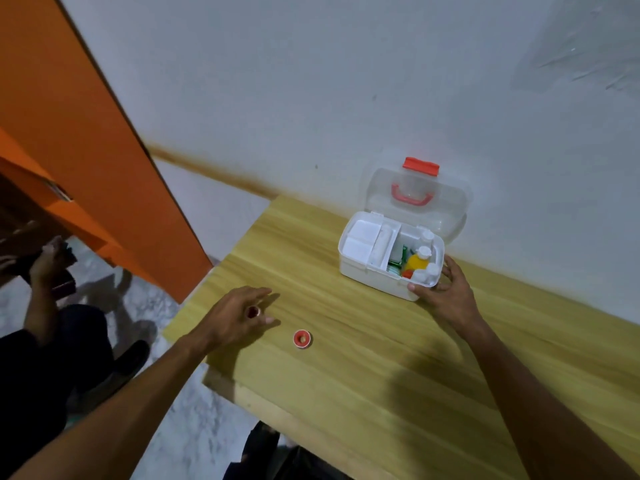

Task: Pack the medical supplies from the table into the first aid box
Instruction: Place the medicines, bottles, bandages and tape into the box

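The white first aid box [367, 271] stands open near the wall, its clear lid [446, 202] with a red handle tilted back. Inside are white trays, white bottles, a yellow bottle [415, 262] and green packets. My right hand [446, 296] grips the box's near right corner, thumb on the front wall and fingers along the side. My left hand [239, 317] is low over the table's left part and holds a small red roll [253, 310] between thumb and fingers. A second red and white round roll [302, 338] lies flat on the table just right of that hand.
The wooden table [381, 375] stands against a pale wall. An orange cabinet [86, 150] rises at the left. Another person sits at the lower left, with a hand [48, 261] raised by the cabinet. The table's left edge drops to a grey floor.
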